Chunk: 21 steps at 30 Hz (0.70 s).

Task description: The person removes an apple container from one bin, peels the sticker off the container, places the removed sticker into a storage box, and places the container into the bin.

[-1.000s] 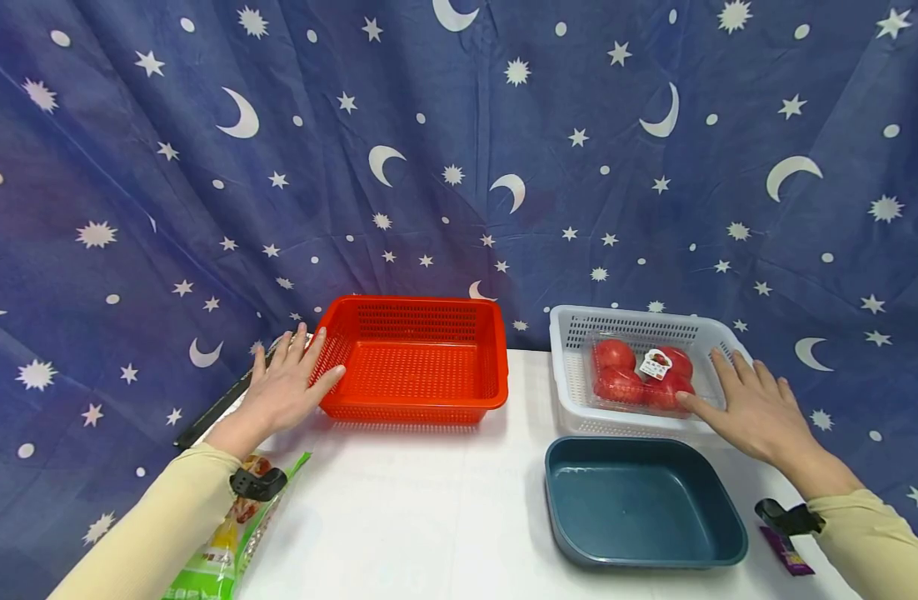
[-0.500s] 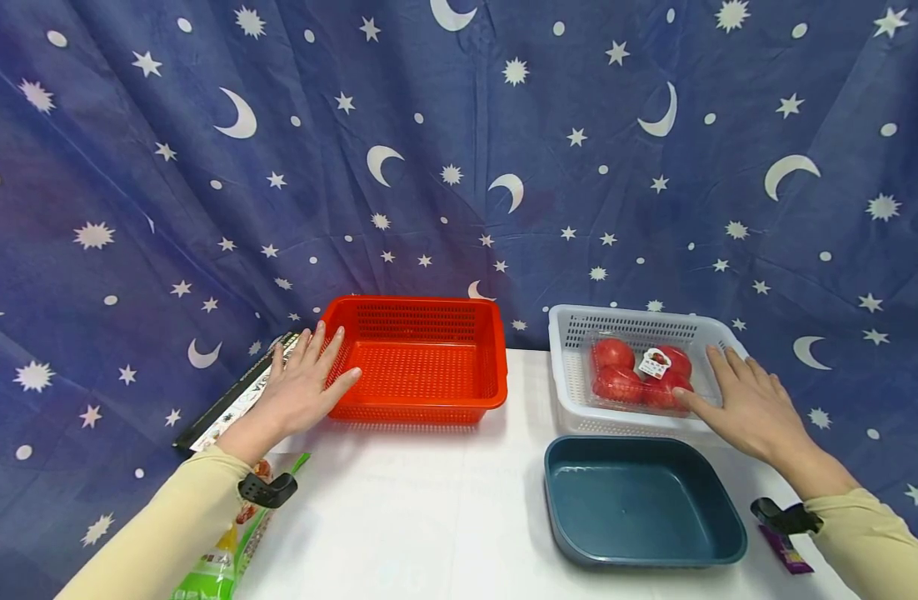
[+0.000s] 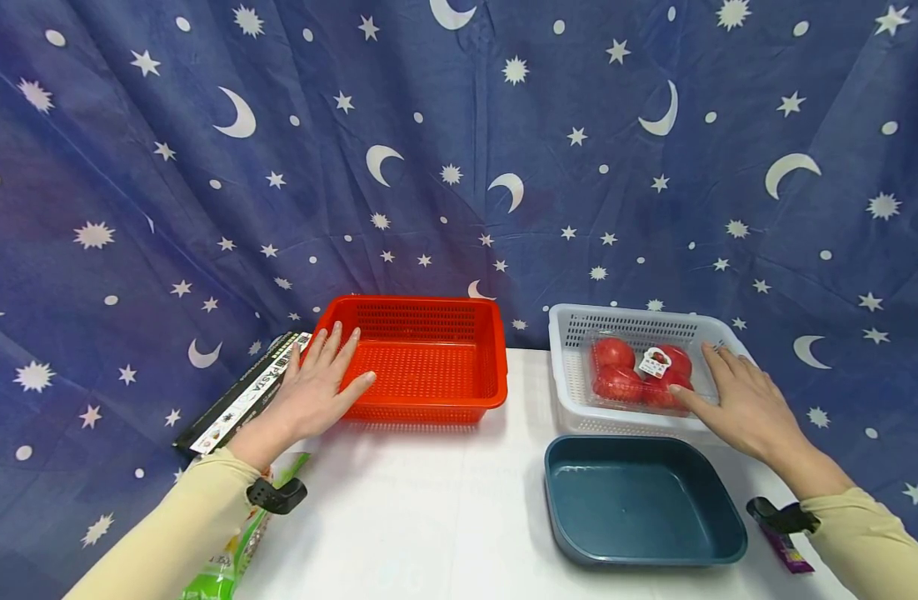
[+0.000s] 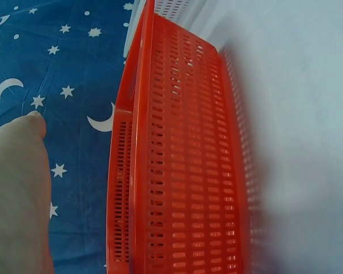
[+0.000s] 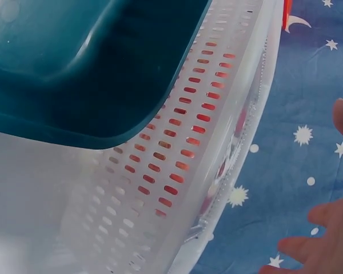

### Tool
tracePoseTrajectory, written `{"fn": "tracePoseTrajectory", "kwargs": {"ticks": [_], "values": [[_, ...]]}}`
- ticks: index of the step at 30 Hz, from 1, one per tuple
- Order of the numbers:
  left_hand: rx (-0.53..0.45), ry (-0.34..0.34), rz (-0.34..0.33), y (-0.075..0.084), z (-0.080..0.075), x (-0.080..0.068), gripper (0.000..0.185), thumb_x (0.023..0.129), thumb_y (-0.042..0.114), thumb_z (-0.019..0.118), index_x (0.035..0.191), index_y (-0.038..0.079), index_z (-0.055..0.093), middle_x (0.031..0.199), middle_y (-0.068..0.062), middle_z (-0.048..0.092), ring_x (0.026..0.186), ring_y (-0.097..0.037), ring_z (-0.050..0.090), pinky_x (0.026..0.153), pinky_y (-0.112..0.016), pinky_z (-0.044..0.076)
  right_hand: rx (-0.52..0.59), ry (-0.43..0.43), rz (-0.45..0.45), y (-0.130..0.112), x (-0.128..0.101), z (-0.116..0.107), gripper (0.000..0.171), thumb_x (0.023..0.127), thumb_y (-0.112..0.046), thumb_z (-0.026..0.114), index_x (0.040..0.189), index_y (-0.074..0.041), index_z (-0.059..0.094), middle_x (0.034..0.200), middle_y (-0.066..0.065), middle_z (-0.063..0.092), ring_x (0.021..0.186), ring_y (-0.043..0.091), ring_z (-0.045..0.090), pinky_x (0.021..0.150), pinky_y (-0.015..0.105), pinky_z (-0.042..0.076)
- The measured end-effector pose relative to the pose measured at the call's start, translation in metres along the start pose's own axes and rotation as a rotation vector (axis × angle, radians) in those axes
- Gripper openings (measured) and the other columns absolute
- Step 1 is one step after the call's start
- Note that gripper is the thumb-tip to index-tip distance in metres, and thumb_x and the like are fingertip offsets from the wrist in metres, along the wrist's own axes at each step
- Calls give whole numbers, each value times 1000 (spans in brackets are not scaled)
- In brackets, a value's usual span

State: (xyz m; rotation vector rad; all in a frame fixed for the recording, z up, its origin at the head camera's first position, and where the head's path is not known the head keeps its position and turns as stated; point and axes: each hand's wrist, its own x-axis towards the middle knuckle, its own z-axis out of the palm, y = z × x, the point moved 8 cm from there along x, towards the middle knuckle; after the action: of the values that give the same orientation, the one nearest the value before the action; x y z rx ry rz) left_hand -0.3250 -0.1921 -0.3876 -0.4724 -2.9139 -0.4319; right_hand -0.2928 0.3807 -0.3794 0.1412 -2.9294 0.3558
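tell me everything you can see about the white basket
The white basket is a rectangular plastic crate with slotted walls and floor and a rolled rim. It sits upright at the far right of the white table, just behind the teal tray. Inside lies a clear pack of tomatoes bearing a small label. The right hand rests, fingers straight, over its right rim.
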Motion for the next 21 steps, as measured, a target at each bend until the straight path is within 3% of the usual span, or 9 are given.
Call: {"fn": "tracePoseTrajectory", "kwargs": {"ticks": [7, 21], "values": [[5, -33, 11, 8, 4, 2, 83, 103, 65, 39, 166, 18, 12, 171, -14, -1, 155, -38, -3, 117, -63, -13, 14, -1, -3, -2, 0, -1, 103, 95, -62, 58, 162, 1, 11, 157, 39, 22, 143, 60, 17, 106, 81, 13], [-27, -38, 76, 33, 10, 3, 84, 101, 69, 37, 166, 23, 9, 172, -8, -2, 156, -35, -3, 120, -62, -6, 78, 6, 11, -6, 4, -3, 100, 96, -60, 59, 161, 3, 16, 156, 38, 27, 138, 60, 27, 99, 82, 25]]}}
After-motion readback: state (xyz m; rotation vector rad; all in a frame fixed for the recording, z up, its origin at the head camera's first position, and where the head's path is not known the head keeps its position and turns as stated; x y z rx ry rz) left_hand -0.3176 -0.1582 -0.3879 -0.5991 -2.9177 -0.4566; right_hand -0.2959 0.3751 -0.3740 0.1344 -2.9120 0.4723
